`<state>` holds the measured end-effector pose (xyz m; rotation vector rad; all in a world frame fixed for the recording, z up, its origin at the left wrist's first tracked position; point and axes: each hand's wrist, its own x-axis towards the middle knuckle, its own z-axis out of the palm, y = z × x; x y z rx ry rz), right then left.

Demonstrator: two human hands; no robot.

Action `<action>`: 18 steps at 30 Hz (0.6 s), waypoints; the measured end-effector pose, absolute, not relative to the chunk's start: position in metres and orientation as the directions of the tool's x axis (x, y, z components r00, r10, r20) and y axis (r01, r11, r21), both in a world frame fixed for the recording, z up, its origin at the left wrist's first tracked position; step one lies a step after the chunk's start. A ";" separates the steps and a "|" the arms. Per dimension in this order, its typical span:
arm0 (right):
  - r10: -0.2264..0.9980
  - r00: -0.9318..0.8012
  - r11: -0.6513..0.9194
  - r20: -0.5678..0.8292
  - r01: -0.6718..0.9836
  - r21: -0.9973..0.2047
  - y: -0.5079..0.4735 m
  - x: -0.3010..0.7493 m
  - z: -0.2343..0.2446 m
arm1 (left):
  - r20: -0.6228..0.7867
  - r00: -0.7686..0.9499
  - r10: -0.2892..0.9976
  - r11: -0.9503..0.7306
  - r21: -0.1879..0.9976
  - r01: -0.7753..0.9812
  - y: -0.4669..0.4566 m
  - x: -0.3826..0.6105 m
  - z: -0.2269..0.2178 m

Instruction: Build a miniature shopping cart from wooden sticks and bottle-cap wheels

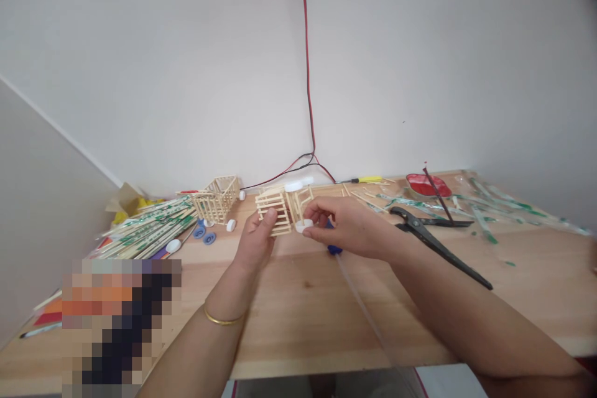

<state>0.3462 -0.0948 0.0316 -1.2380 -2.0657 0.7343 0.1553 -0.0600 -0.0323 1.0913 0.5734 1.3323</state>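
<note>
My left hand (pixel 257 233) is closed on a small slatted frame of wooden sticks (pixel 274 211), its thumb across the slats. A white bottle cap (pixel 305 225) sits like a wheel at the frame's near right side, and my right hand (pixel 336 224) pinches it between thumb and fingers. Another white cap (pixel 293 186) is at the frame's far upper side. Behind my right hand, partly hidden, is a blue object (pixel 334 247) with a thin clear strand running toward me. To the left stands a similar stick-built cart (pixel 217 199) with white cap wheels.
Paper-wrapped chopsticks (pixel 153 227) lie at left, near blue caps (pixel 209 238) and a white cap (pixel 173 246). Black-handled pliers (pixel 438 245) and torn wrappers (pixel 485 224) are at right. A yellow-handled tool (pixel 368 180) lies by the wall below a red-black cable (pixel 306 62).
</note>
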 end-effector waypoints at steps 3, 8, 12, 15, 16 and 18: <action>0.900 -0.371 0.414 0.230 0.560 -0.718 -0.096 0.344 0.033 | 0.229 0.203 0.952 -0.106 0.869 -0.483 -0.061 0.157 -0.030; 0.902 -0.369 0.410 0.224 0.570 -0.712 -0.097 0.341 0.034 | 0.234 0.206 0.950 -0.107 0.866 -0.489 -0.061 0.157 -0.032; 0.899 -0.380 0.411 0.216 0.569 -0.712 -0.096 0.343 0.033 | 0.230 0.201 0.952 -0.102 0.861 -0.498 -0.061 0.156 -0.032; 0.889 -0.389 0.437 0.244 0.557 -0.706 -0.095 0.347 0.033 | 0.209 0.209 0.955 -0.071 0.849 -0.523 -0.059 0.155 -0.031; 0.885 -0.384 0.450 0.264 0.558 -0.698 -0.094 0.348 0.034 | 0.199 0.199 0.960 -0.063 0.841 -0.538 -0.059 0.154 -0.030; 0.875 -0.366 0.479 0.316 0.569 -0.668 -0.094 0.348 0.034 | 0.181 0.168 0.969 -0.055 0.822 -0.568 -0.058 0.153 -0.031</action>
